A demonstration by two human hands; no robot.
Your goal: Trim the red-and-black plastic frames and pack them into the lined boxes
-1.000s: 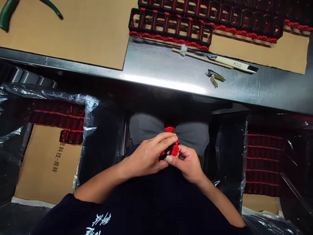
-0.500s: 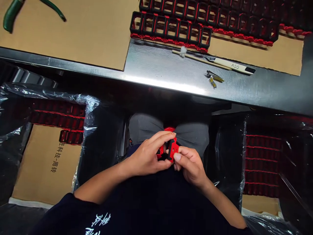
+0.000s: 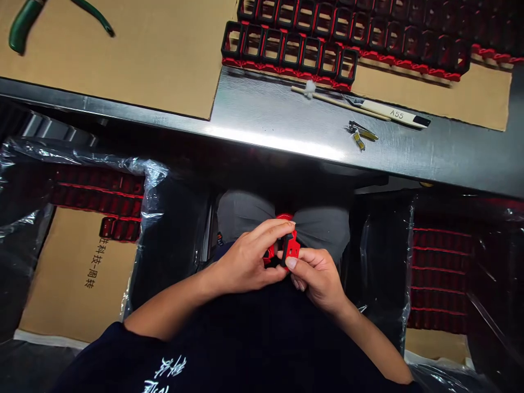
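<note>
Above my lap, both hands grip one small red and black plastic frame point(image 3: 292, 248). My left hand point(image 3: 254, 256) is closed on it from the left, fingers along the top and thumb at its lower end. From the right, my right hand point(image 3: 321, 275) pinches the red side, thumb pressed near its lower part. The frame's far side is hidden behind the fingers. Rows of similar red and black frames point(image 3: 290, 49) stand on cardboard at the back of the metal table point(image 3: 254, 114).
On the table lie a white-handled knife marked A55 point(image 3: 395, 113), a wooden stick with white fluff point(image 3: 339, 102) and nail clippers point(image 3: 362, 134). Green-handled pliers point(image 3: 24, 27) rest on cardboard point(image 3: 143, 60). Plastic-lined bins with frames flank me, left point(image 3: 153, 174) and right point(image 3: 409, 262).
My right thumb has shifted slightly left and over the lower red face of the frame. Both hands keep their hold. The view has shifted slightly.
</note>
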